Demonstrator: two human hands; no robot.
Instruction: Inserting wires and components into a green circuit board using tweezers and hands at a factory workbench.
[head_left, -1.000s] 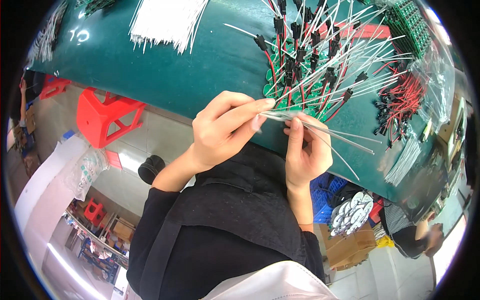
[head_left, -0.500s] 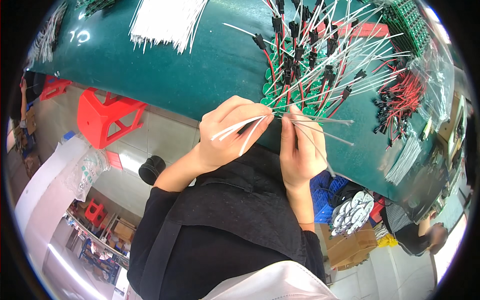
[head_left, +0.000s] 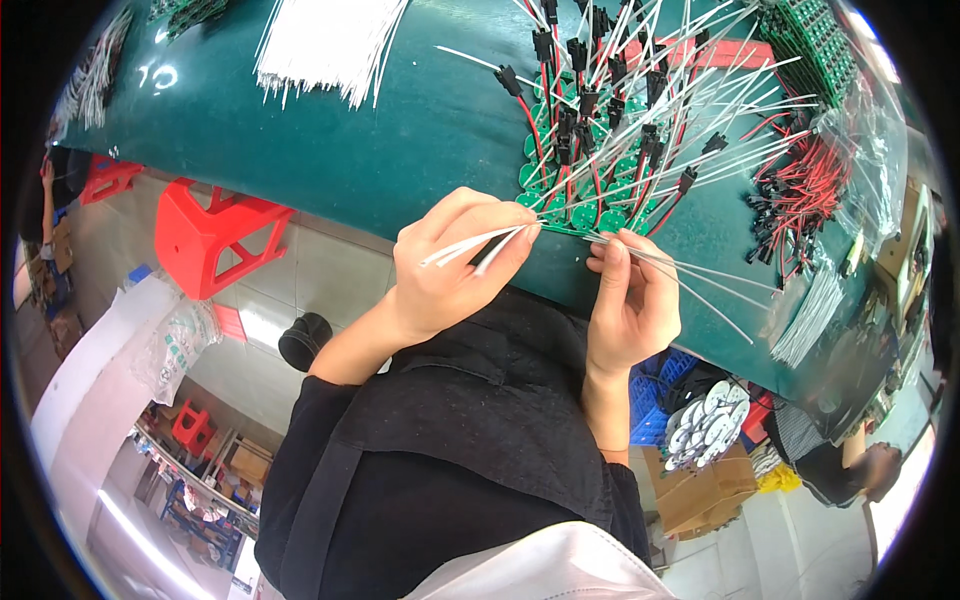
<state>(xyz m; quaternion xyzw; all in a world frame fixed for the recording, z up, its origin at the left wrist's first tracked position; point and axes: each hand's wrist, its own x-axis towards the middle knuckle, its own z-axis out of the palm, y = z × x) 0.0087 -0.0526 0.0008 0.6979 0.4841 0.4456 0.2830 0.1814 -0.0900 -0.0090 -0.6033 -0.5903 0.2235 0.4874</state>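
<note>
My left hand (head_left: 455, 260) is closed in a pinch on a few white wires (head_left: 465, 246), whose ends fan out over the back of the fingers. To its right, my right hand (head_left: 635, 310) pinches several thin greyish-white wires (head_left: 720, 275) that stick out to the right. A gap lies between the hands. Just beyond them on the table stands a cluster of round green circuit boards (head_left: 585, 216), with red and black leads, black connectors (head_left: 567, 140) and long white wires rising from it. The fingers partly hide the wire tips.
On the green table (head_left: 300, 150) lie a bundle of white wires (head_left: 325, 45), a pile of red-black leads (head_left: 805, 190), grey-white wires (head_left: 808, 318), stacked green boards (head_left: 815, 50) and a clear plastic bag (head_left: 870, 170). Red stools (head_left: 205, 240) stand at left; another person (head_left: 825, 460) is at right.
My right hand has moved right and slightly toward me, away from my left hand, carrying its thin wires. My left hand has barely moved and keeps its white wires.
</note>
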